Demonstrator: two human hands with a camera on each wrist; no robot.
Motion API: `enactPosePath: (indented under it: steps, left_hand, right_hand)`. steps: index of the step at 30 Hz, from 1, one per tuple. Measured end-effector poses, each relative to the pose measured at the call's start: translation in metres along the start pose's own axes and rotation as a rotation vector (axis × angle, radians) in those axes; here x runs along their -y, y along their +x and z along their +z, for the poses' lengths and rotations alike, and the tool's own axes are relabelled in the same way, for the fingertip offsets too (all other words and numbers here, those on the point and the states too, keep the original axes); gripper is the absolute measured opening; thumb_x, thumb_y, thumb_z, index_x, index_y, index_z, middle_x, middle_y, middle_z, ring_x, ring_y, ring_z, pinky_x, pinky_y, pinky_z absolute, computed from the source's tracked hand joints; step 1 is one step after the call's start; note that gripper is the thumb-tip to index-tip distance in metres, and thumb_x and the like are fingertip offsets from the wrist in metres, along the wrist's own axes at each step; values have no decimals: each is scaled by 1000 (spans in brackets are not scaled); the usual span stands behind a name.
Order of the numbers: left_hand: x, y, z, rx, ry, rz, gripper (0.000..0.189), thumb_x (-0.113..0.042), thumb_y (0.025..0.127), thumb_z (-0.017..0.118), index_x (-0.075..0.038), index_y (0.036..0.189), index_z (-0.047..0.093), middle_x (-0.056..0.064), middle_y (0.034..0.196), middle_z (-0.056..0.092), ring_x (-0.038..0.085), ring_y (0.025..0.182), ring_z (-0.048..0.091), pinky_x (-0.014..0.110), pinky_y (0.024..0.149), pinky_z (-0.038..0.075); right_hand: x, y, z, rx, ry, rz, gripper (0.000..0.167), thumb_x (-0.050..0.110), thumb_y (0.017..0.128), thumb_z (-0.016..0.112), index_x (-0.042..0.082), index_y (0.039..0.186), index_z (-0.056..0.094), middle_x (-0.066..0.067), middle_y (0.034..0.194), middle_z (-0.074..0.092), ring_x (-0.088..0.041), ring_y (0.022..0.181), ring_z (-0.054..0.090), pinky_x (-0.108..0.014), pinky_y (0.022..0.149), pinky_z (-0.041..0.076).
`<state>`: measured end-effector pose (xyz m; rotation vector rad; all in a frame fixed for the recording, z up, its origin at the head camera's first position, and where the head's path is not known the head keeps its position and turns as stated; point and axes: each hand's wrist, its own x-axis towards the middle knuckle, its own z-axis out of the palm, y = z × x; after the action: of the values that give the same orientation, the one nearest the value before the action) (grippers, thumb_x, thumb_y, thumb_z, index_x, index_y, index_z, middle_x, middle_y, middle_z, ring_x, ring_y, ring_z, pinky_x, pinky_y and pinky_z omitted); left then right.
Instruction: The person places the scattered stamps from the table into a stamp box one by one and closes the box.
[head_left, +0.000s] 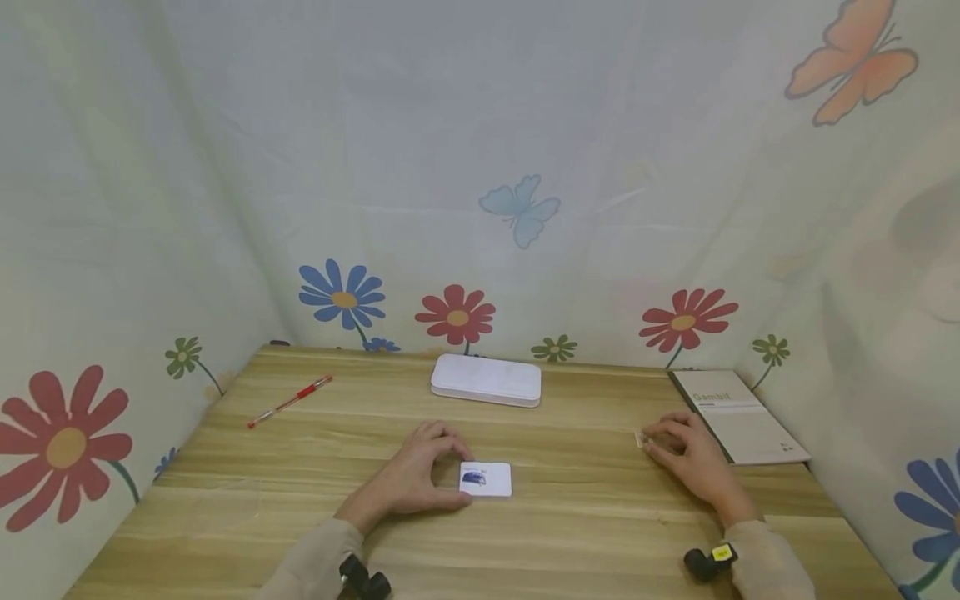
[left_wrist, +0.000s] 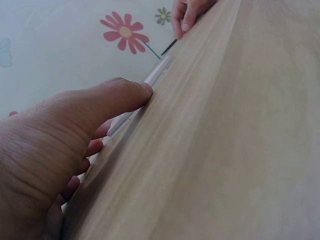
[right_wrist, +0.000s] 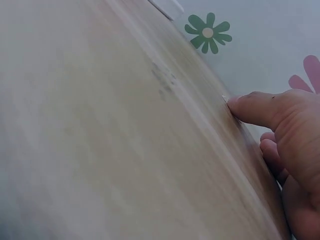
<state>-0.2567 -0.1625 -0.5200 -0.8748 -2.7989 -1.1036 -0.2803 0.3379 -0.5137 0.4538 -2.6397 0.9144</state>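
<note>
My left hand [head_left: 416, 473] holds the left end of a small white card [head_left: 491, 481] on the table, the thumb at its near corner and the index finger at its far corner. A dark blue picture is printed on the card's left part. In the left wrist view the thumb [left_wrist: 132, 94] lies low over the tabletop. Over to the right, my right hand [head_left: 697, 462] pinches a small, pale, see-through piece [head_left: 640, 439] between thumb and forefinger, close to the table. Most of that piece is hidden by the fingertips, and I cannot tell what it is.
A white flat case [head_left: 486, 379] lies at the back middle of the wooden table [head_left: 570, 533]. A red pen [head_left: 291, 402] lies at the left. Beside my right hand is a notebook [head_left: 742, 417] marked "Gambit". A flowered curtain [head_left: 405, 167] hangs around the table.
</note>
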Motion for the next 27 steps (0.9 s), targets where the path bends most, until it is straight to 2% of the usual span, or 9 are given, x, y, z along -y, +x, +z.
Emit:
enactPosePath:
  steps: [5,14,21,27]
  left_hand:
    - [1,1,0,-2,5,5,50,-60,80,96,-35,117,75,-11,135,58,18,134,48,59,119,43]
    - [2,1,0,1,7,4,50,-61,79,96,-36,117,75,-10,135,59,19,135,48,60,119,42]
    - [3,1,0,-3,7,9,50,-60,79,97,-35,117,75,-9,136,59,22,137,48,61,120,41]
    - [4,1,1,-3,11,11,50,-59,79,97,-34,117,75,-10,136,59,19,136,48,59,120,42]
  right_hand:
    - [-1,1,1,-25,5,-14,15,11,96,89,13,110,84,-20,133,62,-34,115,66,-37,91,62]
    - [1,1,4,-61,70,-22,19,9,92,92,14,106,78,-9,119,69,-13,107,61,-24,86,54]
    - [0,0,5,-67,153,41,16,6,95,88,9,107,77,-6,100,77,-4,85,65,-20,75,52]
    - [-3,3,5,-122,216,113,13,7,100,84,2,110,78,-13,100,81,0,85,69,-12,77,53]
